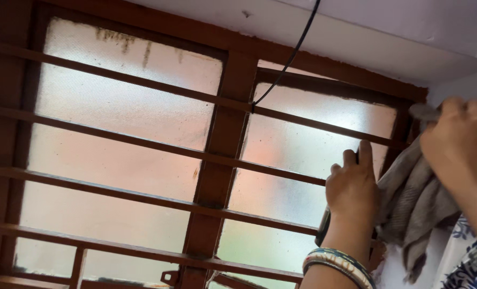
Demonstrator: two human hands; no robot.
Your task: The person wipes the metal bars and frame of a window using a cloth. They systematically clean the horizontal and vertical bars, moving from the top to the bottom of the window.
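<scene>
The right hand (pixel 455 136) bunches a soft, limp, light rag (pixel 410 206) hanging below it; the left hand (pixel 352 187) beside it grips a dark handle (pixel 323 227).

A black cable (pixel 294 51) hangs slanting from the top edge down to a reddish-brown horizontal metal bar (pixel 142 85), meeting it beside the reddish-brown painted window frame's (pixel 222 144) middle post. Frosted glass panes (pixel 115 112) glow behind the bars. Above runs a pale lilac wall (pixel 367 32).
</scene>
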